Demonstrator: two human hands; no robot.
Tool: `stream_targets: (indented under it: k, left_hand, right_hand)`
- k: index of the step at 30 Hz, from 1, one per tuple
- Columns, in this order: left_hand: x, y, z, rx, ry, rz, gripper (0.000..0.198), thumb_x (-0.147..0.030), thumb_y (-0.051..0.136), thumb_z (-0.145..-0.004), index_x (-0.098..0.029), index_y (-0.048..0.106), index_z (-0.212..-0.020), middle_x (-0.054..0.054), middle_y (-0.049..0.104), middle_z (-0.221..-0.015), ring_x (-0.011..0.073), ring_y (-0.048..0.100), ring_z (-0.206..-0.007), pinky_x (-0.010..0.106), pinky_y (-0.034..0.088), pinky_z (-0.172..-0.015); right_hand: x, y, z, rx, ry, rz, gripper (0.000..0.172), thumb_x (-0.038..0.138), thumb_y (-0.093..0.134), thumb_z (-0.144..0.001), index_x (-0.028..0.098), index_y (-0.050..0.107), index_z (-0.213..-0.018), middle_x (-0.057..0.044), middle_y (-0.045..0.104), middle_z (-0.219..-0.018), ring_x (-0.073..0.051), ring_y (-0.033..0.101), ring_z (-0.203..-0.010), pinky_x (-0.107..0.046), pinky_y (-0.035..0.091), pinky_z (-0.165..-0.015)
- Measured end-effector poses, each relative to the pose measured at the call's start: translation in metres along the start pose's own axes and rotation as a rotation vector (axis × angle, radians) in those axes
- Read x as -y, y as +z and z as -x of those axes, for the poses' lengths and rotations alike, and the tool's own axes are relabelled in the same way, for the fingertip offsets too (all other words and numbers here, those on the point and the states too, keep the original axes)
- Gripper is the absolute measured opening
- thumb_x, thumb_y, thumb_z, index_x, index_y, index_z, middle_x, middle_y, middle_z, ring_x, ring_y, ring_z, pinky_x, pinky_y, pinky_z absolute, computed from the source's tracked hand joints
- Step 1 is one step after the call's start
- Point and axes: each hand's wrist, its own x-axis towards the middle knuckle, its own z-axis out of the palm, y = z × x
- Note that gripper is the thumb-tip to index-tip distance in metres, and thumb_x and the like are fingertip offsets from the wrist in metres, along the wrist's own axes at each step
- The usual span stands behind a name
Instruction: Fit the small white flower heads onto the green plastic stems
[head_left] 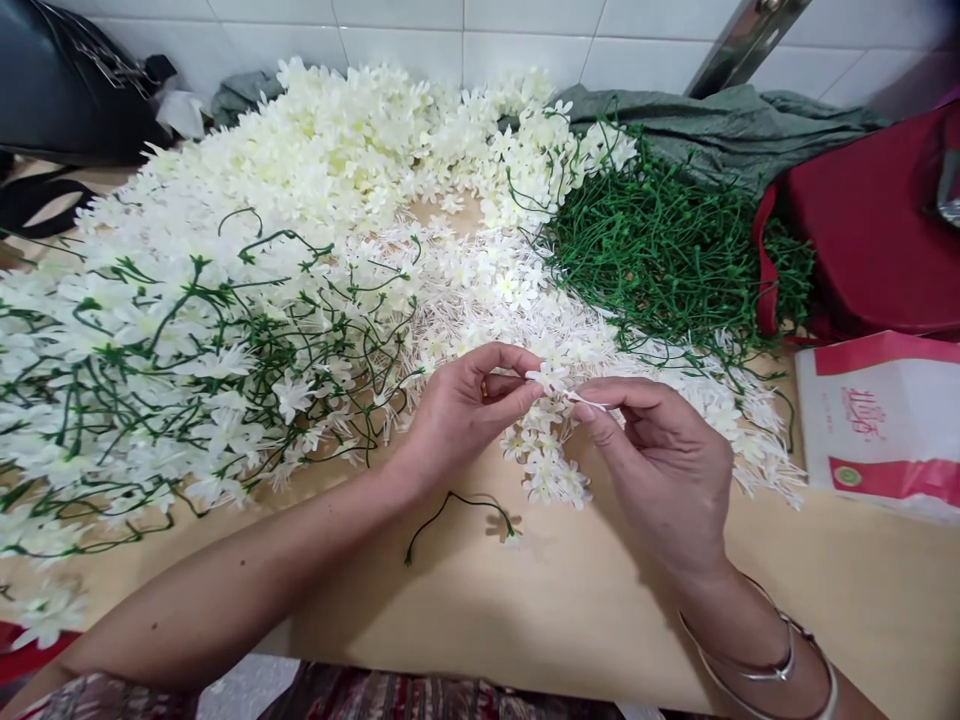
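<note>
The left hand (469,405) pinches a white flower (551,376) between thumb and forefinger, over the middle of the table (585,600). Just beside it, the right hand (664,460) has thumb and forefinger closed on a slim white piece (591,402), its other fingers curled. Thin-petalled, star-shaped white blossoms (352,140) heap up toward the far edge. Smooth, wiry green stems (660,240) tangle toward the far right corner, and one bent green stem (451,494) lies nearer the near edge.
</note>
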Motion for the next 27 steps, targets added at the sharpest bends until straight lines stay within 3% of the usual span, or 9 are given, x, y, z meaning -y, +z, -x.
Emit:
stream_targets:
  k: [5,11,13,15,19,27]
  left_hand:
    - [0.0008,0.0035,0.0028,0.061,0.029,-0.092,0.019,-0.030,0.075,-0.083,-0.017,0.069,-0.095,-0.006,0.058,-0.064,0.0048,0.045,-0.055,0.019,0.030,-0.053]
    - [-0.0012,0.0062,0.0040,0.094,0.047,-0.060,0.016,-0.031,0.075,-0.084,-0.017,0.071,-0.090,-0.003,0.064,-0.068,0.0061,0.050,-0.058,0.019,0.036,-0.055]
    - [-0.0007,0.0063,0.0040,0.104,0.069,-0.045,0.015,-0.030,0.075,-0.084,-0.017,0.072,-0.090,-0.002,0.067,-0.072,0.0066,0.054,-0.061,0.019,0.040,-0.058]
    - [0.0005,0.0055,0.0034,0.098,0.088,-0.047,0.013,-0.029,0.075,-0.084,-0.017,0.073,-0.090,0.000,0.070,-0.077,0.0075,0.058,-0.065,0.020,0.044,-0.062]
    - [0.0025,0.0041,0.0022,0.078,0.097,-0.065,0.012,-0.027,0.076,-0.084,-0.018,0.074,-0.091,0.001,0.073,-0.083,0.0091,0.063,-0.071,0.021,0.049,-0.066]
    - [-0.0036,0.0068,0.0056,0.148,0.111,0.023,0.011,-0.026,0.080,-0.083,-0.016,0.075,-0.085,0.003,0.073,-0.086,0.0103,0.067,-0.079,0.022,0.053,-0.075]
  right_hand:
    - [-0.0034,0.0003,-0.0029,0.015,-0.158,0.176,0.015,0.013,0.074,-0.089,0.027,0.075,-0.093,-0.001,0.072,-0.095,-0.018,0.071,-0.094,-0.037,0.058,-0.086]
    - [-0.0027,0.0007,-0.0016,-0.034,-0.313,0.358,0.014,0.013,0.073,-0.090,0.025,0.075,-0.096,-0.004,0.072,-0.101,-0.018,0.071,-0.096,-0.036,0.060,-0.084]
    - [-0.0034,0.0014,-0.0001,-0.028,-0.244,0.312,0.014,0.014,0.073,-0.089,0.026,0.076,-0.096,-0.004,0.072,-0.106,-0.019,0.071,-0.102,-0.038,0.059,-0.090]
    - [-0.0046,0.0026,0.0010,0.001,-0.084,0.184,0.011,0.017,0.074,-0.090,0.026,0.076,-0.094,-0.004,0.073,-0.112,-0.021,0.070,-0.109,-0.040,0.057,-0.094]
    - [-0.0062,0.0052,0.0010,0.032,0.171,-0.078,0.005,0.021,0.075,-0.089,0.025,0.076,-0.087,-0.004,0.075,-0.106,-0.020,0.071,-0.105,-0.037,0.057,-0.089]
    - [-0.0075,0.0028,0.0004,-0.033,-0.029,0.007,0.012,0.014,0.075,-0.087,0.026,0.075,-0.088,0.000,0.073,-0.091,-0.017,0.070,-0.090,-0.034,0.055,-0.083]
